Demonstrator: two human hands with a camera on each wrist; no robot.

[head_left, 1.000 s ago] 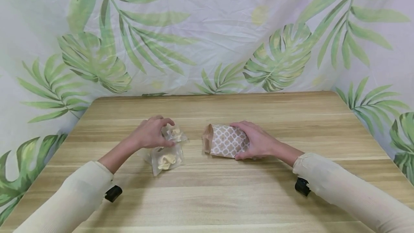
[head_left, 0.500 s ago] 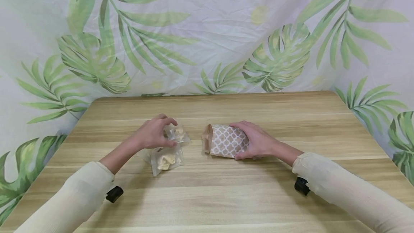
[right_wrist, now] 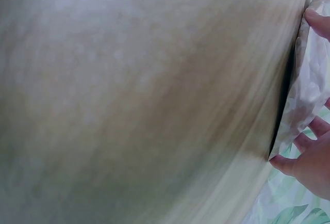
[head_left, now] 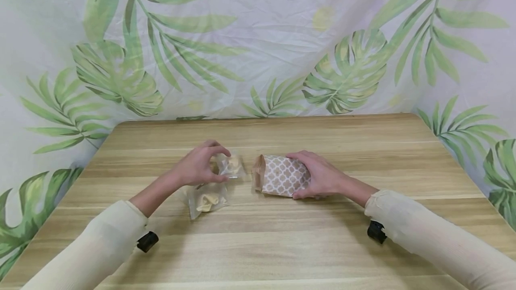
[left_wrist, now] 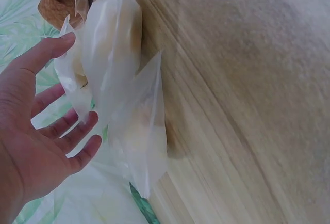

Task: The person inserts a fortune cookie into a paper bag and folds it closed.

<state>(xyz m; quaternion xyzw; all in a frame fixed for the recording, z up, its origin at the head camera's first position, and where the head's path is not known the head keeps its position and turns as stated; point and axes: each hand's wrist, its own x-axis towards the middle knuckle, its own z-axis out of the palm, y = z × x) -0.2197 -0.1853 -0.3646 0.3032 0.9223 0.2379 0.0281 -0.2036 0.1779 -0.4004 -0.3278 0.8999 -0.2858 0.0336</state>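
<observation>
My left hand (head_left: 199, 164) pinches a small clear plastic packet (head_left: 233, 165) with pale yellowish contents, thumb and fingers at its edges. Close below that hand, more clear packets (head_left: 208, 201) lie on the table, overlapping; the left wrist view shows a packet (left_wrist: 113, 33) and another packet (left_wrist: 142, 136) side by side. To the right, a brown paper bag (head_left: 282, 176) with a white lattice pattern lies on its side, its open mouth facing left. My right hand (head_left: 322, 176) grips its closed end, thumb on the near side. What the bag holds is hidden.
The wood-grain table (head_left: 258, 249) reaches to a leaf-print cloth (head_left: 258, 48) hung behind it and at both sides. Black wrist devices sit under both sleeves, one on the left (head_left: 147, 240) and one on the right (head_left: 376, 232).
My left hand has moved right with the small packet, bringing it nearer to the bag's mouth. The other packets, the bag and my right hand stay in place.
</observation>
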